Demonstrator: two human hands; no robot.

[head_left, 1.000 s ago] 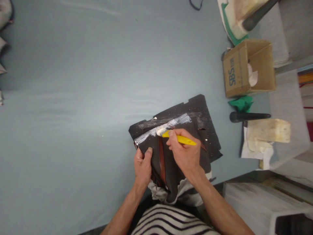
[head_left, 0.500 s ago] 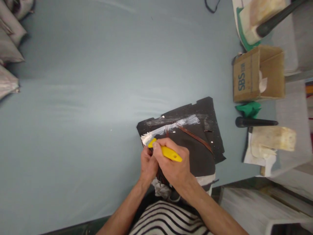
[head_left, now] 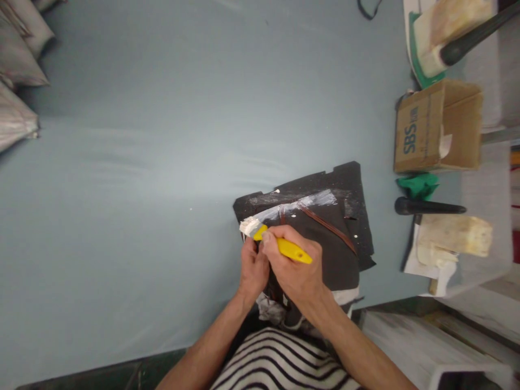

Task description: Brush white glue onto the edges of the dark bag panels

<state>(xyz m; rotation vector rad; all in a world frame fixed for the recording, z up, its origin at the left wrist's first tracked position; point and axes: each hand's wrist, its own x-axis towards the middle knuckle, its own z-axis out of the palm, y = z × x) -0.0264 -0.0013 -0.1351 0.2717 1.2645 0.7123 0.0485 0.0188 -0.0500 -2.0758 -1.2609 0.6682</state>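
Observation:
My right hand [head_left: 298, 268] is closed round a flat paintbrush [head_left: 294, 250] with a yellow handle. White paste coats its bristles, which touch the left end of a white smeared strip [head_left: 300, 205]. That strip runs across a black panel of sheet material [head_left: 331, 262], with reddish-brown bands on it. Beneath the panel lies a larger black sheet [head_left: 347, 181] speckled with white. My left hand [head_left: 254, 271] has its fingers closed at the panel's lower left edge, just below the brush; the fingertips are partly hidden.
The blue-grey table [head_left: 142, 189] spreads left and ahead. On the right stand a cardboard box [head_left: 418, 132], a green crumpled piece [head_left: 422, 186], a black-handled tool [head_left: 430, 206] and a paste-crusted container [head_left: 455, 234]. Grey folded pieces [head_left: 20, 49] lie at the far left.
The whole view has shifted a little, so things appear further right. The brush stays at the strip's left end, and both hands keep their holds.

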